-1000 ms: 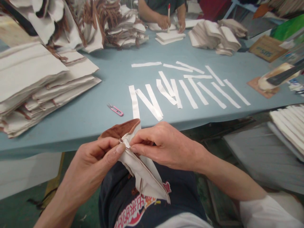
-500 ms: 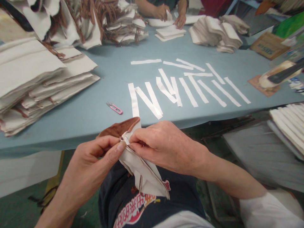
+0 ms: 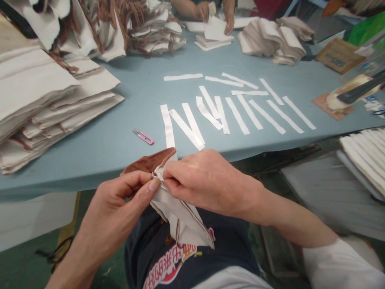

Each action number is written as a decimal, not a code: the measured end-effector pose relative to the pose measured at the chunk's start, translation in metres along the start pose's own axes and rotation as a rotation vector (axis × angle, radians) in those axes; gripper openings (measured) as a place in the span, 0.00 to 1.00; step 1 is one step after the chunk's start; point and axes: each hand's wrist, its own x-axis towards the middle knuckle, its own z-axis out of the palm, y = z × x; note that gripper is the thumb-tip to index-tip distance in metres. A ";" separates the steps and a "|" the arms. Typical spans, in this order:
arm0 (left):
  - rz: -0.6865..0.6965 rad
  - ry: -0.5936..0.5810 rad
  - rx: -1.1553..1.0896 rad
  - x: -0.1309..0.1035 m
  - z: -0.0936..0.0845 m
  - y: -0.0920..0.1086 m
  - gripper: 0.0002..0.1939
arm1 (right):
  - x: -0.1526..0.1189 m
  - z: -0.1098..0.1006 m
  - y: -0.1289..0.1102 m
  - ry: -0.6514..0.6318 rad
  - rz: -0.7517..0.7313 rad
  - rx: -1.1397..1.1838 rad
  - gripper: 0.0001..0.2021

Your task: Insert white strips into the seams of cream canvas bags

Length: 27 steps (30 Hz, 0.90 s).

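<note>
Between my hands, above my lap, is a sewn piece of cream fabric (image 3: 183, 224) with dark seam edges and a brown section at its far end. My left hand (image 3: 126, 200) pinches its edge between thumb and forefinger, near a small folded spot. Close beside that, my right hand (image 3: 204, 182) is closed on the same fabric, its fingertips bunched at the fold. What lies right under the right fingertips is hidden. Pink thread snips (image 3: 143, 137) lie on the table just beyond my left hand.
Several white strips (image 3: 237, 115) are scattered over the blue-covered table (image 3: 135, 92). Stacked cream fabric pieces (image 3: 33, 88) fill the left side. A glue-smeared container with a dark handle (image 3: 345, 98) stands at the right. Across the table, a co-worker's hands (image 3: 229, 25) handle a white sheet.
My hands stay at the same fold, with only slight finger motion. Across the table, the co-worker has raised a white sheet above the small stack. The view has shifted slightly.
</note>
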 end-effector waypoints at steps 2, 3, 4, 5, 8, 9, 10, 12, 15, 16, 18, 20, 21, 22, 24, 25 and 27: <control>0.011 0.010 0.004 0.000 0.000 0.000 0.17 | -0.001 0.003 0.004 0.056 -0.030 0.046 0.13; 0.017 0.016 0.010 0.000 0.000 0.000 0.18 | -0.001 0.004 0.005 0.075 -0.038 0.059 0.14; 0.027 0.025 0.021 0.000 0.001 0.000 0.18 | -0.001 0.005 0.006 0.087 -0.039 0.062 0.13; 0.039 0.035 0.034 0.000 0.001 0.000 0.18 | -0.002 0.006 0.006 0.092 -0.037 0.060 0.13; 0.074 0.078 0.073 0.001 0.003 0.001 0.17 | -0.002 0.005 0.005 0.081 -0.042 0.041 0.13; 0.085 0.089 0.085 0.001 0.005 0.002 0.16 | -0.002 0.005 0.003 0.068 -0.044 0.031 0.12; 0.095 0.096 0.096 0.002 0.006 0.004 0.16 | -0.002 0.005 0.002 0.053 -0.039 0.017 0.12; 0.111 0.104 0.116 0.004 0.009 0.009 0.15 | -0.002 0.007 -0.003 0.044 -0.020 -0.016 0.12; 0.124 0.116 0.115 0.004 0.015 0.015 0.14 | -0.003 0.017 -0.007 0.115 -0.006 -0.035 0.11; 0.121 0.125 0.108 0.004 0.017 0.015 0.15 | -0.004 0.022 -0.007 0.152 0.003 -0.020 0.11; 0.100 0.139 0.081 0.003 0.019 0.012 0.16 | -0.003 0.031 -0.004 0.212 0.035 0.063 0.10; 0.050 0.135 0.021 0.002 0.020 0.002 0.16 | -0.001 0.038 0.003 0.247 0.078 0.236 0.08; 0.025 0.120 -0.032 0.002 0.020 -0.005 0.16 | -0.001 0.041 0.008 0.243 0.095 0.363 0.08; 0.000 0.097 -0.097 0.001 0.020 -0.012 0.15 | 0.000 0.043 0.012 0.212 0.102 0.519 0.07; -0.040 0.036 -0.232 0.000 0.021 -0.025 0.15 | 0.000 0.046 0.020 0.108 0.098 0.835 0.07; -0.055 0.007 -0.289 0.000 0.021 -0.030 0.15 | -0.001 0.047 0.022 0.063 0.090 0.942 0.07; -0.088 -0.023 -0.347 -0.001 0.021 -0.034 0.15 | -0.004 0.047 0.025 0.059 0.073 0.968 0.07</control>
